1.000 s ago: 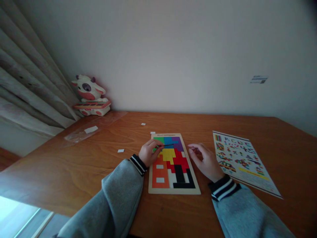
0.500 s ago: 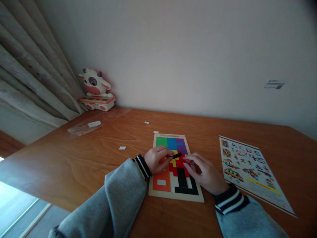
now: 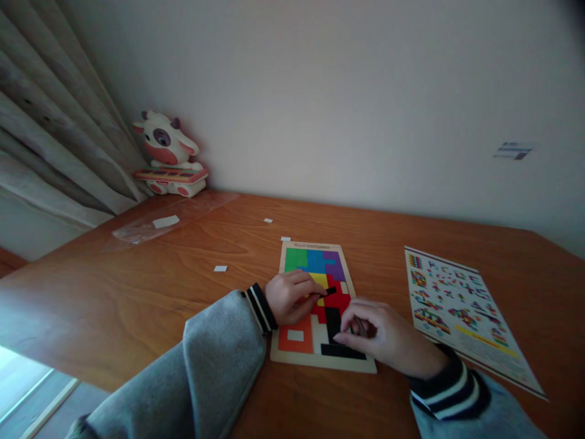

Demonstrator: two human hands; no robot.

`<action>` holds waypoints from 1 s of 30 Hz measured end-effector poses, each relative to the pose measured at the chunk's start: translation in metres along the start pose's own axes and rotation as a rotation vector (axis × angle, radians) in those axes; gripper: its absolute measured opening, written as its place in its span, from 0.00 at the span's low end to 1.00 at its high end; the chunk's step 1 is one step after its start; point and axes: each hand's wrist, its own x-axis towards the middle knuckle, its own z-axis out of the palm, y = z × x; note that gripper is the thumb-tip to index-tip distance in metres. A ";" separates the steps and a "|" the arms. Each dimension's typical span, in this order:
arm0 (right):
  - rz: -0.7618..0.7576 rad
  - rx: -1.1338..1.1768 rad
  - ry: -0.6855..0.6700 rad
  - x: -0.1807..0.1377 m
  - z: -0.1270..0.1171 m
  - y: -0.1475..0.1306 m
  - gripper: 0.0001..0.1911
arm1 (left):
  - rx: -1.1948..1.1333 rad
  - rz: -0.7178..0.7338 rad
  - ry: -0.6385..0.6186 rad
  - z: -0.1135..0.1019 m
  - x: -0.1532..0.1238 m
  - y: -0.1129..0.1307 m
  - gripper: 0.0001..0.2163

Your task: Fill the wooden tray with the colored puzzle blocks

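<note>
A wooden block puzzle board [image 3: 325, 367] lies on the table, with green, blue, purple, yellow, red, orange and black pieces set in it. Above its middle, my left hand [image 3: 292, 297] pinches a small black puzzle piece [image 3: 331, 292] that points to the right. My right hand [image 3: 381, 334] is closed over the board's lower right part, thumb and fingers curled together. Something dark reddish shows inside its curl, too hidden to name. Under those fingertips lie a tall black piece [image 3: 333, 323] and a long black piece [image 3: 340, 352]. White bare patches of the board show beside them.
To the right lies a printed sheet of colourful block figures [image 3: 470, 323]. A clear plastic bag [image 3: 137, 235] and small white paper bits [image 3: 220, 268] are on the left. A cow toy with a keyboard [image 3: 171, 155] stands at the back left by the curtain [image 3: 59, 134].
My right hand has moved down and toward the board's lower right, its fingers curling closed. My left hand keeps the black piece and has turned slightly, hiding more of it. The view has shifted slightly.
</note>
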 end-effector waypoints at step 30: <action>0.325 -0.870 -0.040 0.014 0.031 -0.072 0.15 | 0.064 0.036 -0.040 0.007 -0.005 -0.008 0.10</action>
